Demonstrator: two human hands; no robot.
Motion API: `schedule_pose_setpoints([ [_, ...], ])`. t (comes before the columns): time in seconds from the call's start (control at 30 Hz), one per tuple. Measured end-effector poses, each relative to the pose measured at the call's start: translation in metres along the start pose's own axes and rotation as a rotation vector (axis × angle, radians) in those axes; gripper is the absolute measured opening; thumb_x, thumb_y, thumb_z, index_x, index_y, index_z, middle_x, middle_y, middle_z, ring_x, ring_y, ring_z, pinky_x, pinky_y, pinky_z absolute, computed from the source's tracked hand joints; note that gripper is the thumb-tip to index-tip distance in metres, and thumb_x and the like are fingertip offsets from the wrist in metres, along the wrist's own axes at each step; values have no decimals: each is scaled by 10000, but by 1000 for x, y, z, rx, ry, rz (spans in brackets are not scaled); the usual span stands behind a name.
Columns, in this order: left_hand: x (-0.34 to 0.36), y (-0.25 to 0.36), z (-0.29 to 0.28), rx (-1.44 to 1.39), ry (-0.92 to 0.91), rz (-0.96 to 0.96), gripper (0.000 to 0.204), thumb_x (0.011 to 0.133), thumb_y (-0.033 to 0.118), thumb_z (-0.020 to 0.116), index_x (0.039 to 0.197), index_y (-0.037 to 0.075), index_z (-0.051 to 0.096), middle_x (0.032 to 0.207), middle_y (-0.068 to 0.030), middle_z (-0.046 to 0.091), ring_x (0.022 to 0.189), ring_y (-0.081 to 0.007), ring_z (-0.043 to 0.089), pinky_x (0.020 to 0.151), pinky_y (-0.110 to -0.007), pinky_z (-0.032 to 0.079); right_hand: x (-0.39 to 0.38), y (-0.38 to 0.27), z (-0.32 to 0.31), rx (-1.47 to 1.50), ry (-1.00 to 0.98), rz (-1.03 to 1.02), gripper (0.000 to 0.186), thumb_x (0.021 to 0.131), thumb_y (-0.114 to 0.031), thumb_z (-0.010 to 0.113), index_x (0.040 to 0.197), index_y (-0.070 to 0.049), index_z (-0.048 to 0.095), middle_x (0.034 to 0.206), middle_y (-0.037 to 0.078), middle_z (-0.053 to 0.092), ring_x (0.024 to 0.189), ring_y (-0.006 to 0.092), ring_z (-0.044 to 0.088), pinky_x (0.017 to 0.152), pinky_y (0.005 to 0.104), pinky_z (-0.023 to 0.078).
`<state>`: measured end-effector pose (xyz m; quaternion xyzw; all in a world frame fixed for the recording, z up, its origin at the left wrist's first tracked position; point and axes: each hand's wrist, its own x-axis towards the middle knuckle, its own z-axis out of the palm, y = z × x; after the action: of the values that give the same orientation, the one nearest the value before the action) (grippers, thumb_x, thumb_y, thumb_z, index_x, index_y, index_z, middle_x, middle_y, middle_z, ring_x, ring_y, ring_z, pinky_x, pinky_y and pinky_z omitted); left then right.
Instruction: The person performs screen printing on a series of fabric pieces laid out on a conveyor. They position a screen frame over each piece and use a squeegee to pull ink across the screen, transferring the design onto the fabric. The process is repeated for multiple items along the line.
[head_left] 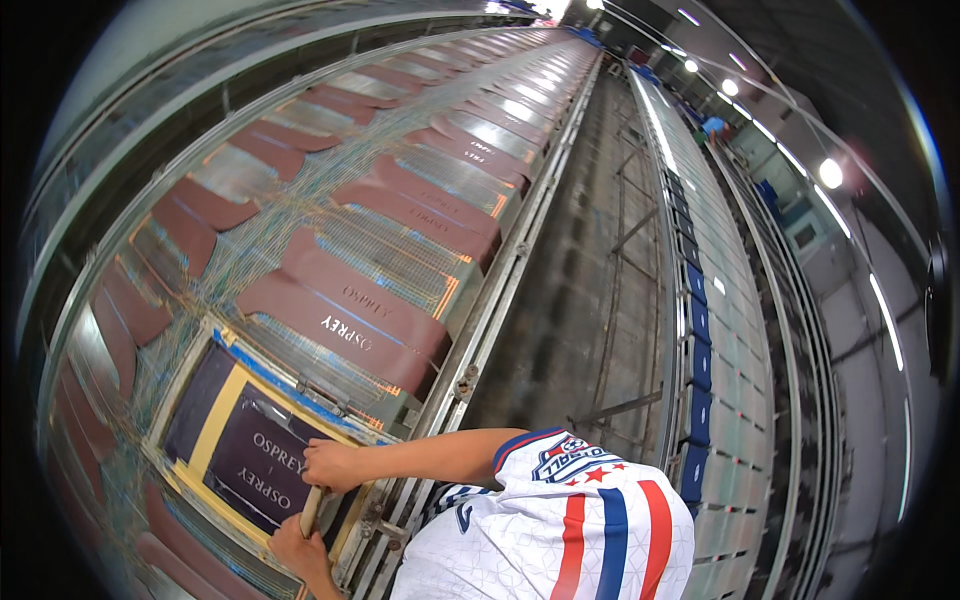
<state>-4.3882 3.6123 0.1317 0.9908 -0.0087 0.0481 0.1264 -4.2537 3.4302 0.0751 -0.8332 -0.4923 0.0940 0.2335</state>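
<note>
1. Both hands grip one wooden squeegee handle (311, 510): the right hand (333, 465) is clamped on its upper end and the left hand (298, 548) on its lower end, close together.
2. The handle sits at 5 o'clock on the dark print screen (250, 455), which lies in a yellow frame (215, 425).
3. To pull well, I judge, keep pressure even and the stroke straight.
4. Maroon fabric panels (345, 310) line the long table (480, 330) toward 1 o'clock.

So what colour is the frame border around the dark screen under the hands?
Yellow, with blue tape along its upper edge; the head view shows it best.
</note>
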Motion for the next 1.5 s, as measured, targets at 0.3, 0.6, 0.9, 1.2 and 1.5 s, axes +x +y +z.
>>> schedule_pose_setpoints([
  [0.3,-4,-14,6,73,-71,5,193,724,158,790,819,63,651,823,-113,616,816,-356,575,768,-484,396,2,6,27,39,114,-4,206,602,-262,793,754,-149,713,753,66,690,835,292,665,816,450,460],
  [0.6,-10,-42,8,-60,-84,70,239,718,253,746,903,116,679,838,-95,612,814,-329,587,764,-482,401,24,3,-10,-11,-157,-72,191,666,-245,731,828,-144,731,763,128,691,801,355,679,785,498,503],
  [0.9,122,-116,-5,-47,-133,-62,269,723,330,803,877,138,696,856,-73,672,874,-286,647,801,-448,456,154,59,-53,-94,-243,-42,233,754,-311,769,889,-133,704,834,125,720,849,336,702,821,473,532],
  [1.2,171,-149,0,-44,-61,-133,376,707,368,830,953,105,721,863,-98,692,854,-321,652,745,-440,478,211,84,-61,-2,-260,84,346,738,-342,793,986,-110,727,901,162,728,889,373,695,790,473,557],
  [1.5,92,-89,24,-99,75,-64,191,700,276,804,822,173,699,788,-39,664,772,-275,637,730,-405,424,115,57,-33,-33,-131,-1,245,707,-234,793,862,-86,673,791,165,684,809,370,672,740,483,528],
])
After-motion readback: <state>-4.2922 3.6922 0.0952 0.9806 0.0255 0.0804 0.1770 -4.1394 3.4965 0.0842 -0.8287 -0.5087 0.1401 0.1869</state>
